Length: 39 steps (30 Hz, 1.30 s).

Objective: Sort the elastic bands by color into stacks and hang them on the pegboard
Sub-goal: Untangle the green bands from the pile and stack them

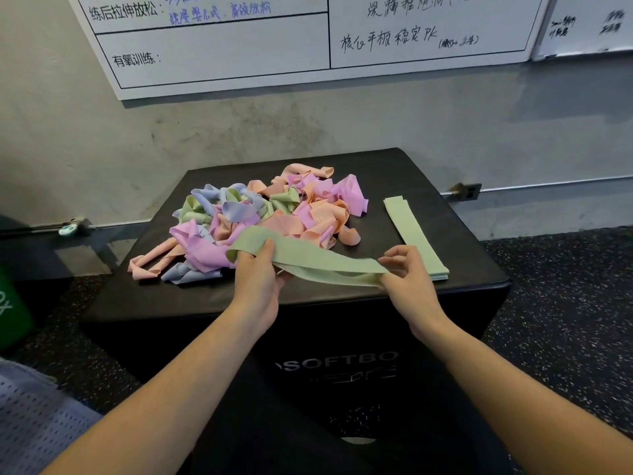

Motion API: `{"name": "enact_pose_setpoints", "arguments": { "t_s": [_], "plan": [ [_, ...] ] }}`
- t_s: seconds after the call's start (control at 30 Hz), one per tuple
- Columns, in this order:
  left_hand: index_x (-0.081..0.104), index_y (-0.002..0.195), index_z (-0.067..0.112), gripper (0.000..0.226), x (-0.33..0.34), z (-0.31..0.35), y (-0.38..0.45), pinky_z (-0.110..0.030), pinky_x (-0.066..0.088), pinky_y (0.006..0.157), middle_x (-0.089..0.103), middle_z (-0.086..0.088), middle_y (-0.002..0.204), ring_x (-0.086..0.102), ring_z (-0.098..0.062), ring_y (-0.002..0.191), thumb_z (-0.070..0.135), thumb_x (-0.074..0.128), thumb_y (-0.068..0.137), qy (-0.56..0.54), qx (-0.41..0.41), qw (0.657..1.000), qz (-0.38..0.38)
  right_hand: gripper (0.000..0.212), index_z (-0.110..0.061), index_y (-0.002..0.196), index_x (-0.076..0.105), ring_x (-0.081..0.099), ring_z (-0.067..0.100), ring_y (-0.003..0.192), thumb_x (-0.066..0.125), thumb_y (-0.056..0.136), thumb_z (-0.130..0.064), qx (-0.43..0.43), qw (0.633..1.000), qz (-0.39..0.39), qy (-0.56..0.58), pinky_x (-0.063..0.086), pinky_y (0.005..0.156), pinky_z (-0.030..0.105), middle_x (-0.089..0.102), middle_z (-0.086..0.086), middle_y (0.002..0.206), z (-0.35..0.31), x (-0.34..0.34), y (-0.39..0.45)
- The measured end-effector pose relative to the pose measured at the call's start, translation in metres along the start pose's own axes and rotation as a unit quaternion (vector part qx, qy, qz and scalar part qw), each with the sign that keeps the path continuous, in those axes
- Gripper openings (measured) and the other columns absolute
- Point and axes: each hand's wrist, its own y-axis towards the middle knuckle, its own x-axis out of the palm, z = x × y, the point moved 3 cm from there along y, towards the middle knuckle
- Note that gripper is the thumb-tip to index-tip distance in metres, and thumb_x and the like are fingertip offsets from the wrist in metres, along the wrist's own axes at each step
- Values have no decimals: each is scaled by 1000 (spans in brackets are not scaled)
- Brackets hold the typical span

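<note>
Green band (318, 260), flat between hands

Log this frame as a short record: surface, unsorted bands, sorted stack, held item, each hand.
surface: black padded box against a grey wall
unsorted bands: tangled pile of pink, orange, green and blue bands, left and centre of the box top
sorted stack: flat green stack, right side of the box top
held item: green band stretched between both hands
left hand: grips the band's left end
right hand: pinches the band's right end
pegboard: not in view
</note>
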Motion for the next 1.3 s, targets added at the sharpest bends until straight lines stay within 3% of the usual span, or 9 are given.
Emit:
{"name": "enact_pose_setpoints", "arguments": {
  "t_s": [0.2, 0.4, 0.57, 0.73, 0.8, 0.9, 1.03, 1.17, 1.3],
  "plan": [
    [50, 130, 23, 26, 3, -5, 19, -34, 57, 71, 66, -2, 120, 67, -17, 99, 11, 48, 106, 24, -16, 999, 22, 38, -37, 116, 55, 59, 20, 52, 59, 92, -8, 34, 997, -74, 1, 49, 48, 32, 72, 13, 75, -7, -2, -6],
    [50, 138, 14, 35, 10, -13, 47, -36, 55, 69, 67, -10, 122, 66, -21, 95, 7, 47, 104, 12, -72, 997, 35, 20, -18, 95, 72, 68, 11, 77, 67, 89, 1, -8, 992, -119, 43, 59, 74, 28, 73, 1, 87, -8, -3, -3],
    [52, 139, 10, 39, 24, -10, 73, -33, 54, 54, 66, -13, 128, 67, -28, 104, 11, 39, 103, 44, -85, 995, 33, 40, -25, 118, 64, 72, 6, 97, 68, 91, 4, -26, 978, -208, 15, 54, 84, 17, 75, -4, 109, 0, -15, 7],
    [53, 131, 16, 33, 49, -9, 88, -55, 60, 84, 69, -13, 119, 70, -31, 104, 17, 43, 99, 39, -97, 993, 45, 50, -47, 100, 70, 56, 8, 65, 56, 97, 1, -98, 986, -118, -70, 43, 59, 24, 73, -15, 96, 9, -32, 20],
    [54, 130, 18, 31, 57, -9, 98, -51, 60, 86, 72, -9, 118, 72, -27, 103, 21, 49, 99, 54, -96, 993, 51, 53, -53, 99, 72, 66, 5, 87, 58, 96, -1, -134, 985, -87, -62, 52, 75, 27, 70, -18, 115, 10, -43, 26],
    [55, 126, 23, 34, 71, -11, 110, -36, 63, 75, 72, -4, 115, 72, -16, 95, 23, 62, 93, 88, -98, 990, 54, 40, -33, 107, 76, 59, -10, 112, 64, 93, 2, -184, 977, -42, -98, 49, 89, 13, 55, -19, 135, 13, -60, 39],
    [55, 131, 24, 35, 104, -24, 127, -18, 41, 49, 66, -7, 120, 51, -8, 74, 10, 58, 98, 177, -96, 979, -26, 41, -37, 109, 69, 71, 8, 93, 64, 95, 1, -172, 981, -38, -81, 57, 83, 31, 73, -15, 98, 29, -87, 58],
    [53, 135, 25, 37, 146, -38, 141, -25, 53, 61, 64, -5, 116, 62, -15, 92, 9, 54, 102, 225, -82, 968, -71, 35, -32, 101, 66, 70, 10, 96, 71, 90, 1, -206, 972, -30, -113, 56, 86, 32, 72, -13, 100, 35, -111, 72],
    [54, 128, 19, 27, 187, -58, 157, -23, 54, 58, 62, -11, 115, 60, -17, 84, 13, 53, 102, 267, -107, 954, -88, 17, -13, 102, 74, 68, 16, 96, 67, 87, -11, -279, 947, -39, -157, 55, 83, 40, 72, -5, 103, 40, -128, 89]
  ]
}}
